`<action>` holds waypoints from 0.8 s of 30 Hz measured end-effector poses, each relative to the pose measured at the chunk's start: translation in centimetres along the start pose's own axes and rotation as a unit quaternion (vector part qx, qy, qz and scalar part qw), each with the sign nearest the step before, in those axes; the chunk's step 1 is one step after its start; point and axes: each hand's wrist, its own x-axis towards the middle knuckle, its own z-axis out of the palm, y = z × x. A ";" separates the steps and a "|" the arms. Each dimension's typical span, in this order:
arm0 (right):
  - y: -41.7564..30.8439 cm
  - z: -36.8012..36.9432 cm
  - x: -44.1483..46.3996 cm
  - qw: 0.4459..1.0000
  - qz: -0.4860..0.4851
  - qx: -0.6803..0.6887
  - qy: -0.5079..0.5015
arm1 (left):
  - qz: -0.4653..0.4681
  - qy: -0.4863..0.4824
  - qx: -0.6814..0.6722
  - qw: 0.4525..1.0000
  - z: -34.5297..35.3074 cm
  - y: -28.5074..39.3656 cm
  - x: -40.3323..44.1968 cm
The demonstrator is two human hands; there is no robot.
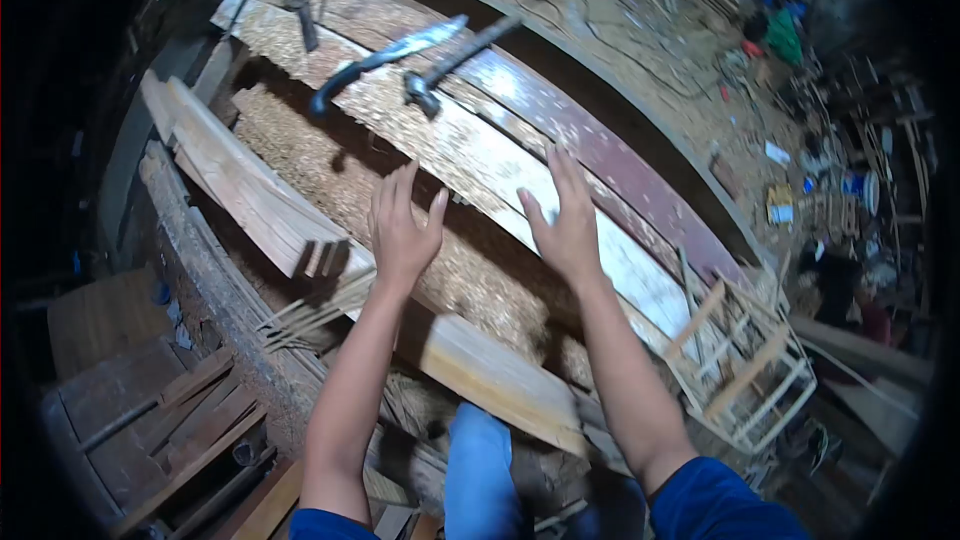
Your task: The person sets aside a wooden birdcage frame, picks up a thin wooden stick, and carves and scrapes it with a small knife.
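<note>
Both of my hands are raised with nothing in them. My left hand (405, 230) hovers over the shavings-filled gap, its fingers together and the thumb apart. To its right, my right hand (568, 225) is stretched out beside a pale plank (500, 165), thumb spread; whether it touches the plank I cannot tell. Farther up the planks lie a large knife with a dark handle (390, 55) and a hammer (455, 70), side by side. Below my left hand, a long shaped timber (250, 190) runs along the near side.
Wood shavings (480, 280) cover the hollow between the timbers. A reddish board (600, 135) lies along the far side. A slatted wooden frame (745, 370) stands at the right end. Scrap wood (200, 420) is piled at lower left, and mixed clutter (850, 180) fills the right floor.
</note>
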 end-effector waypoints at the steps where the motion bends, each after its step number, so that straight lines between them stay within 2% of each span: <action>1: 0.0 -2.3 -3.3 1.000 0.018 -0.003 -0.003 | 0.002 -0.035 0.000 0.999 -0.6 2.4 -2.8; 6: 1.7 -12.6 -19.0 0.993 0.113 0.025 -0.037 | 0.033 -0.156 -0.042 0.986 0.1 12.1 -15.3; 12: 3.3 -21.4 -36.0 0.981 0.157 0.090 -0.068 | 0.115 -0.226 -0.086 0.964 3.3 24.7 -26.9; 13: 3.6 -23.2 -38.0 0.977 0.161 0.099 -0.101 | 0.122 -0.243 -0.102 0.957 3.8 26.5 -28.7; 17: 6.4 -26.5 -46.8 0.979 0.146 0.064 -0.130 | 0.173 -0.325 -0.114 0.923 6.0 30.8 -35.7; 24: 12.2 -30.3 -55.7 0.987 0.159 -0.009 -0.036 | 0.282 -0.335 -0.111 0.892 7.9 33.4 -42.0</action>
